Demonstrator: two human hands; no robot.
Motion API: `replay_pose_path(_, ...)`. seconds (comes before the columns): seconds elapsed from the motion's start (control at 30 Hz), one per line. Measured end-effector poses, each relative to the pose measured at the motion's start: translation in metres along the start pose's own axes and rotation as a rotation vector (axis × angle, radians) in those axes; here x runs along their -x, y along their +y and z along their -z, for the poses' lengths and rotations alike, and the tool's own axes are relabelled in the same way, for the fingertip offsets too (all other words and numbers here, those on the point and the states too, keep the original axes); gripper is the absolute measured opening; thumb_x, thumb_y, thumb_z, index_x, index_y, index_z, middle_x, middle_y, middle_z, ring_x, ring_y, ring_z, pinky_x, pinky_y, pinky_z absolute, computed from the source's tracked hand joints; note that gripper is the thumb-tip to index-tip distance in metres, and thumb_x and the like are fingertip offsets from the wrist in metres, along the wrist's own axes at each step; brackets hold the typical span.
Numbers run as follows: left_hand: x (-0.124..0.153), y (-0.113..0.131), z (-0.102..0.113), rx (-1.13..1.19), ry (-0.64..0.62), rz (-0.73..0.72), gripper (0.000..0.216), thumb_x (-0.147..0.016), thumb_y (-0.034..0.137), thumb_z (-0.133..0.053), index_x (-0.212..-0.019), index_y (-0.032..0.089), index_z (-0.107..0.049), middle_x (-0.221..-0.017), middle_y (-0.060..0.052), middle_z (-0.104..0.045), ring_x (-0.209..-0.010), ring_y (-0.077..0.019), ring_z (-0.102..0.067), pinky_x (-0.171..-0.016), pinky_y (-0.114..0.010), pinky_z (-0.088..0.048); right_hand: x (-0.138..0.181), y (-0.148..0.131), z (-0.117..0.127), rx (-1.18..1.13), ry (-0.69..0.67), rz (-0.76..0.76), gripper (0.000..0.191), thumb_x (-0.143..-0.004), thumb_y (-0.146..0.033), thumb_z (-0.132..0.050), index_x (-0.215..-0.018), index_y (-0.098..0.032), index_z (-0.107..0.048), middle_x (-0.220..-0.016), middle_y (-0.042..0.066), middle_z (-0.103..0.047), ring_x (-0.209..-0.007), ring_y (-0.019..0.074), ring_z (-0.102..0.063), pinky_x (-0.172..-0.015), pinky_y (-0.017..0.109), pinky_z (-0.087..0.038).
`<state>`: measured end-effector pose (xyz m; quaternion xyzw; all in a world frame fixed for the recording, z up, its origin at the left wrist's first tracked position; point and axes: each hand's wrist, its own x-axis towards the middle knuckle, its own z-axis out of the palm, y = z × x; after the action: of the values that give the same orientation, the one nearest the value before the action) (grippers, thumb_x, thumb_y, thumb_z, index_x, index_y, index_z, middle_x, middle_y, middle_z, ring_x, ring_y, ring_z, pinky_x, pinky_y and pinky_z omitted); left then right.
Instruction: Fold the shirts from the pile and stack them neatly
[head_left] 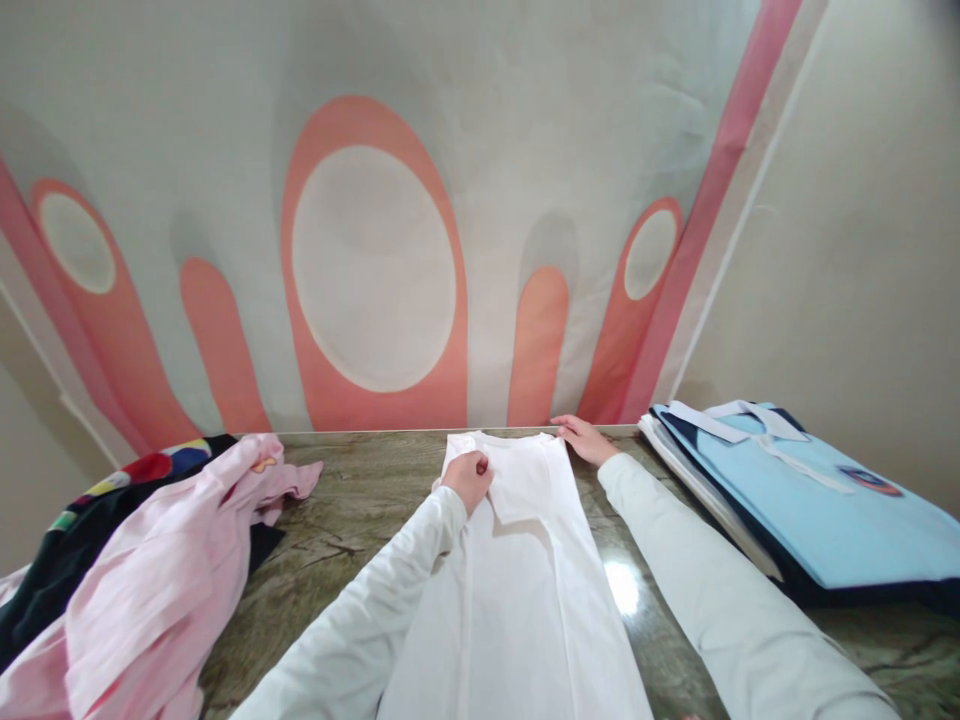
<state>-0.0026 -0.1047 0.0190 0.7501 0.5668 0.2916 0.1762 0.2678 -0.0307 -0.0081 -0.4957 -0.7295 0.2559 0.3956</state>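
Observation:
A white garment [517, 570] lies lengthwise on the marble counter [360, 500], running from me to the far edge. My left hand [468, 476] is closed on a fold of the white garment near its far left corner. My right hand [583, 438] lies with fingers stretched flat on the garment's far right corner, at the counter's back edge. Both arms wear pale long sleeves.
A heap of pink cloth [150, 590] over a dark multicoloured garment [90, 510] sits at the left. A stack of folded clothes topped by a light blue collared shirt [817, 500] lies at the right. A wall hanging with orange shapes [375, 270] rises behind the counter.

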Motion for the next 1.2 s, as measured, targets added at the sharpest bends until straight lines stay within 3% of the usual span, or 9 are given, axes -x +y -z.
replay_pose_path(0.23,-0.001,0.001,0.000,-0.026,-0.009,0.002,0.007,-0.067,0.014,-0.054,-0.061,0.016,-0.053,-0.059,0.002,-0.055,-0.057,-0.0114,-0.050,-0.058,-0.021,-0.037,-0.004,0.001,-0.002,0.145,-0.010,0.031,0.025,-0.083,-0.022,-0.037,-0.102,-0.014,-0.053,-0.086,0.004,-0.061,-0.077,0.0131,-0.056,-0.072,0.028,-0.043)
replay_pose_path(0.37,-0.001,0.000,-0.001,-0.040,-0.015,0.012,0.005,-0.069,0.014,-0.053,-0.065,0.017,-0.052,-0.061,0.001,-0.054,-0.059,-0.0123,-0.050,-0.059,-0.022,-0.038,-0.005,-0.003,-0.004,0.279,0.029,0.052,0.019,-0.083,-0.022,-0.041,-0.091,-0.014,-0.056,-0.083,0.005,-0.060,-0.081,0.0148,-0.052,-0.077,0.030,-0.039)
replay_pose_path(0.47,0.003,0.003,0.002,-0.053,-0.004,0.024,0.016,-0.071,0.012,-0.051,-0.087,0.016,-0.053,-0.069,0.000,-0.056,-0.064,-0.0139,-0.054,-0.064,-0.024,-0.041,-0.003,-0.007,-0.006,0.371,0.049,0.077,0.016,-0.082,-0.024,-0.046,-0.087,-0.015,-0.058,-0.079,0.004,-0.058,-0.084,0.0161,-0.048,-0.080,0.031,-0.036)
replay_pose_path(0.6,0.019,0.028,0.013,-0.192,0.064,-0.131,0.052,-0.066,0.011,-0.058,-0.115,0.015,-0.042,-0.109,-0.011,-0.050,-0.100,-0.0220,-0.051,-0.085,-0.032,-0.038,0.000,-0.011,-0.007,0.446,0.059,0.113,0.017,-0.080,-0.028,-0.051,-0.089,-0.015,-0.058,-0.073,0.003,-0.057,-0.082,0.0167,-0.046,-0.079,0.030,-0.035)
replay_pose_path(0.7,0.040,0.059,0.011,-0.237,-0.145,-0.318,0.045,-0.073,0.027,-0.058,-0.115,0.017,-0.046,-0.119,-0.013,-0.048,-0.113,-0.0275,-0.043,-0.092,-0.039,-0.034,0.000,-0.011,-0.008,0.474,0.083,0.133,0.020,-0.079,-0.030,-0.053,-0.091,-0.015,-0.058,-0.073,0.003,-0.057,-0.079,0.0169,-0.046,-0.077,0.031,-0.036)
replay_pose_path(0.8,0.062,0.082,-0.003,-0.236,-0.350,-0.526,0.042,-0.082,0.042,-0.045,-0.120,0.023,-0.045,-0.132,-0.008,-0.040,-0.123,-0.0272,-0.031,-0.098,-0.044,-0.026,0.000,-0.007,-0.007,0.480,0.139,0.140,0.023,-0.079,-0.032,-0.052,-0.094,-0.015,-0.057,-0.080,0.004,-0.058,-0.080,0.0174,-0.048,-0.079,0.032,-0.037)
replay_pose_path(0.9,0.075,0.088,-0.014,-0.271,-0.367,-0.583,0.043,-0.086,0.044,-0.036,-0.124,0.026,-0.041,-0.135,-0.005,-0.037,-0.127,-0.0255,-0.026,-0.101,-0.047,-0.019,0.004,0.000,0.001,0.467,0.224,0.127,0.025,-0.084,-0.028,-0.042,-0.098,-0.012,-0.055,-0.089,0.008,-0.057,-0.085,0.0180,-0.050,-0.081,0.033,-0.038)
replay_pose_path(1.0,0.080,0.082,-0.018,-0.306,-0.369,-0.554,0.044,-0.086,0.045,-0.033,-0.125,0.025,-0.041,-0.135,-0.004,-0.037,-0.126,-0.0253,-0.028,-0.101,-0.047,-0.021,0.015,0.005,0.013,0.448,0.268,0.124,0.027,-0.085,-0.024,-0.035,-0.095,-0.012,-0.057,-0.093,0.010,-0.057,-0.088,0.0182,-0.052,-0.081,0.034,-0.040)
replay_pose_path(1.2,0.080,0.078,-0.020,-0.347,-0.324,-0.564,0.046,-0.087,0.045,-0.033,-0.125,0.020,-0.041,-0.135,-0.005,-0.038,-0.124,-0.0232,-0.031,-0.100,-0.041,-0.027,0.055,-0.007,0.015,0.396,0.152,0.236,0.027,-0.084,-0.027,-0.040,-0.093,-0.019,-0.063,-0.099,0.007,-0.061,-0.095,0.0184,-0.054,-0.089,0.035,-0.040)
